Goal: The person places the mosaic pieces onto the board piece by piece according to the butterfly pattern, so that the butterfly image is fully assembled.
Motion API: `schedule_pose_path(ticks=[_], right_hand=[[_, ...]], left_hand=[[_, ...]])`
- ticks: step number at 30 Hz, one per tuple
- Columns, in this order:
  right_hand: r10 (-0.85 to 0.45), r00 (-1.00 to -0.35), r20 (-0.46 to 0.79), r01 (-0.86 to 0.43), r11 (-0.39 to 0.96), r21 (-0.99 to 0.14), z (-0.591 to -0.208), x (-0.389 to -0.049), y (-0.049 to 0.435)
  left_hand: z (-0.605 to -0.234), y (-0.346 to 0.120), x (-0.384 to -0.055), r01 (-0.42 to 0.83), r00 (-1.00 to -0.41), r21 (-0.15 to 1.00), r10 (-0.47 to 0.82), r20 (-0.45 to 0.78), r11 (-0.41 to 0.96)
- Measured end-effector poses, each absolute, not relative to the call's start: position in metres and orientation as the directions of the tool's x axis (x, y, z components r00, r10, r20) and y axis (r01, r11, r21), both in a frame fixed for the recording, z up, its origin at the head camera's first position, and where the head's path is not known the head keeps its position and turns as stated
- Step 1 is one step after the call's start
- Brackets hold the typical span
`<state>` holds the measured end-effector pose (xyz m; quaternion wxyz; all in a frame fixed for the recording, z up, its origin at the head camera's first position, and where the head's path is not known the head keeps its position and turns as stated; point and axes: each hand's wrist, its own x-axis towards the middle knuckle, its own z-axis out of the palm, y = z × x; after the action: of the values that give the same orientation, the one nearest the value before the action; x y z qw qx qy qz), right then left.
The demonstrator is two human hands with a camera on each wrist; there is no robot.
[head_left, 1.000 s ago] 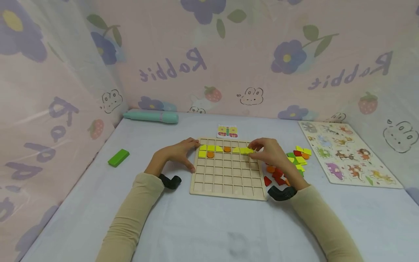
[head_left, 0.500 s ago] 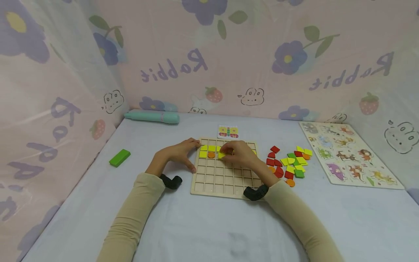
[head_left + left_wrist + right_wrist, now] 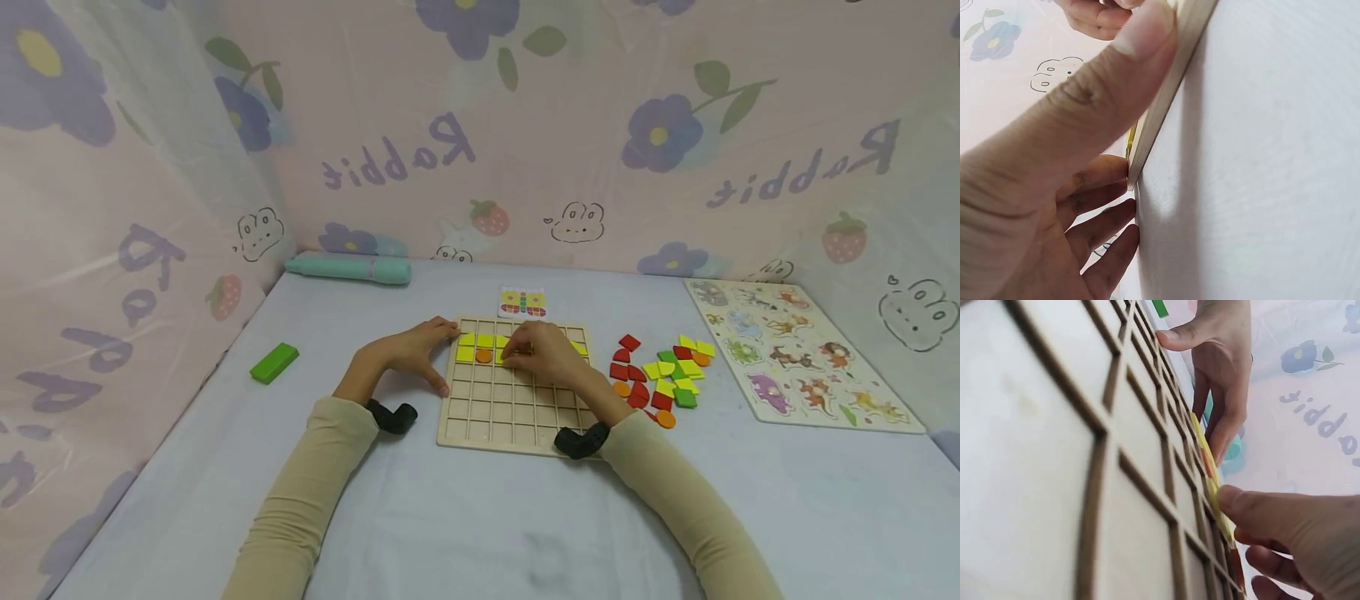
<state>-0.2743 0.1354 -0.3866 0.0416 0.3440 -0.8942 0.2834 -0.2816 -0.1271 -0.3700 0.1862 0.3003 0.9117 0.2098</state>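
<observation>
A wooden grid board [image 3: 480, 432] lies in the middle of the table, with yellow tiles [image 3: 484, 340] and an orange disc [image 3: 483, 356] in its upper cells. My left hand [image 3: 408, 348] rests at the board's left edge, thumb on the side and fingers reaching to the far corner, as the left wrist view shows. Over the second row, my right hand [image 3: 551, 354] pinches a yellow tile [image 3: 501, 360] at a cell right of the orange disc. Its fingers hide part of the top row. The right wrist view shows the thumb [image 3: 1232, 499] against the yellow tile.
Loose red, yellow, green and orange pieces [image 3: 663, 375] lie right of the board. Behind it is a small butterfly pattern card [image 3: 522, 302]. An animal puzzle board [image 3: 802, 358] lies far right, a green block [image 3: 274, 363] left, and a teal tube-shaped object [image 3: 348, 268] back left.
My right hand has moved left from the board's upper right, bringing a yellow tile to the second row; over the last half second it barely moves. The left hand has stayed at the edge.
</observation>
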Motion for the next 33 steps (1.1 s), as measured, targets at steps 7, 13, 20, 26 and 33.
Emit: schedule_pose_path(ticks=[7, 13, 20, 26, 33], right_hand=[[-0.554, -0.782, 0.286, -0.614, 0.607, -0.505, -0.374, -0.266, 0.165], [-0.506, -0.795, 0.334, -0.606, 0.643, -0.469, -0.363, -0.252, 0.216], [-0.325, -0.893, 0.31, -0.439, 0.778, -0.449, -0.366, -0.242, 0.282], [-0.121, -0.963, 0.241, -0.223, 0.859, -0.46, -0.365, -0.239, 0.314], [-0.008, -0.989, 0.146, -0.073, 0.891, -0.448, -0.371, -0.243, 0.327]], left_hand=[[-0.369, -0.126, -0.281, 0.482, -0.752, 0.481, 0.628, -0.202, 0.732], [-0.369, -0.126, -0.28, 0.491, -0.751, 0.475, 0.631, -0.193, 0.73], [-0.371, -0.125, -0.281, 0.484, -0.757, 0.467, 0.622, -0.202, 0.74], [-0.372, -0.125, -0.281, 0.482, -0.758, 0.461, 0.618, -0.206, 0.745], [-0.371, -0.125, -0.28, 0.476, -0.761, 0.46, 0.613, -0.211, 0.75]])
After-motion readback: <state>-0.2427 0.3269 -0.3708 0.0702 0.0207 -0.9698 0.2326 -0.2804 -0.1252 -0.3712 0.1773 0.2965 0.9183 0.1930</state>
